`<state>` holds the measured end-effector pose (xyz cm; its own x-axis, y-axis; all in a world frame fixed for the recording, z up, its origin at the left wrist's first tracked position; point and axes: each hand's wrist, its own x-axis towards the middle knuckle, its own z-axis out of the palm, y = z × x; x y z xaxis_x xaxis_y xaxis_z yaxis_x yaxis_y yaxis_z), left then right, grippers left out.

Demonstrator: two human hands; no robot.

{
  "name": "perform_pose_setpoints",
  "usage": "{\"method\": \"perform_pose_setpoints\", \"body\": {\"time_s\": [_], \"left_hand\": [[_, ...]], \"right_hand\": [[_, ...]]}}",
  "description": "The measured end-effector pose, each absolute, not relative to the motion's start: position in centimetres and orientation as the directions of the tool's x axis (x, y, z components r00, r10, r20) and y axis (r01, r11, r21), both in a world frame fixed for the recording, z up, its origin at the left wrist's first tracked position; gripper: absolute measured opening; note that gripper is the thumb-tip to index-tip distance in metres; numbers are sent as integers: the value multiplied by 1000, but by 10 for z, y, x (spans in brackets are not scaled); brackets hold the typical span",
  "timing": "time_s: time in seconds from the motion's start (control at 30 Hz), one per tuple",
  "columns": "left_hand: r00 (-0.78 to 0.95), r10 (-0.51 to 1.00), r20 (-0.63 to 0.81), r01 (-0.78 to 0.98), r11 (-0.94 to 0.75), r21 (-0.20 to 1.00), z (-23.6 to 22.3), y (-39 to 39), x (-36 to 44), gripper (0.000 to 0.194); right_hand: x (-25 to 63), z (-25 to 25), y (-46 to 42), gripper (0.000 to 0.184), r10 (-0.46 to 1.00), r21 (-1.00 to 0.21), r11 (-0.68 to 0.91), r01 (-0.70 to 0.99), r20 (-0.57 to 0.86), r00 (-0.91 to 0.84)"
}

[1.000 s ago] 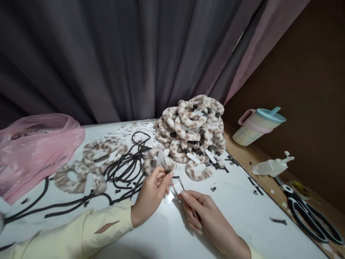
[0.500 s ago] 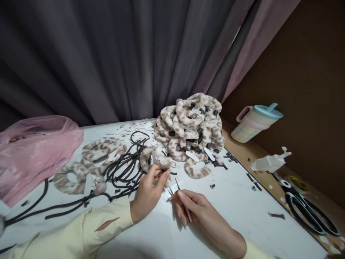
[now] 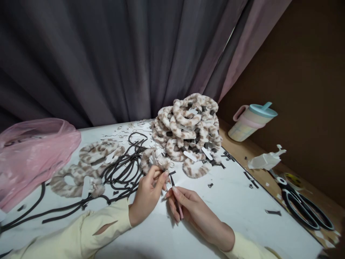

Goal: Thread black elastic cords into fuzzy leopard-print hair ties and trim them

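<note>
My left hand (image 3: 147, 192) is closed in a pinch at the near end of a fluffy brown-and-white spotted loop (image 3: 146, 160) with a metal ring. Its fingertips cover the exact spot gripped. In my right hand (image 3: 192, 208) is a pair of tweezers (image 3: 180, 210) with a pinkish end, held between thumb and fingers. The dark tips point up and away, close to my left fingertips. A short black cord piece (image 3: 172, 172) shows just beyond the tips; whether they touch it I cannot tell.
A heap of similar fluffy loops (image 3: 188, 122) rises behind my hands. Left of them lie tangled black cords (image 3: 122, 169), more spotted loops (image 3: 68, 181) and a pink plastic bag (image 3: 40, 154). Scissors (image 3: 302, 207), a white bottle (image 3: 264, 160) and a lidded cup (image 3: 249, 124) stand or lie right.
My right hand has moved left and slightly up, bringing the tweezers closer to my left fingertips. My left hand keeps its pinch. The whole view has shifted slightly.
</note>
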<state>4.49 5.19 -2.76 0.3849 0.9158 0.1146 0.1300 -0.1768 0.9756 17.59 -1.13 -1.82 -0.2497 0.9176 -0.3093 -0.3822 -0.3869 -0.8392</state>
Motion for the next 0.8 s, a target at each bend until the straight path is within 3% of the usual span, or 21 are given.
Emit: {"method": "perform_pose_setpoints", "body": {"time_s": [0.37,0.57,0.8], "left_hand": [[400,911,98,131,-162,978,-27,54,47,20],[358,931,66,101,-108,989,-29,57,46,22],[339,940,30,68,-57,996,-29,61,48,23]], "right_hand": [[181,-19,-12,32,905,-768,-409,-492,-274,-325],[186,-13,-13,26,833,-591,-551,-589,-357,-422],[200,-14,-12,32,771,-467,-637,-614,-377,-514]]}}
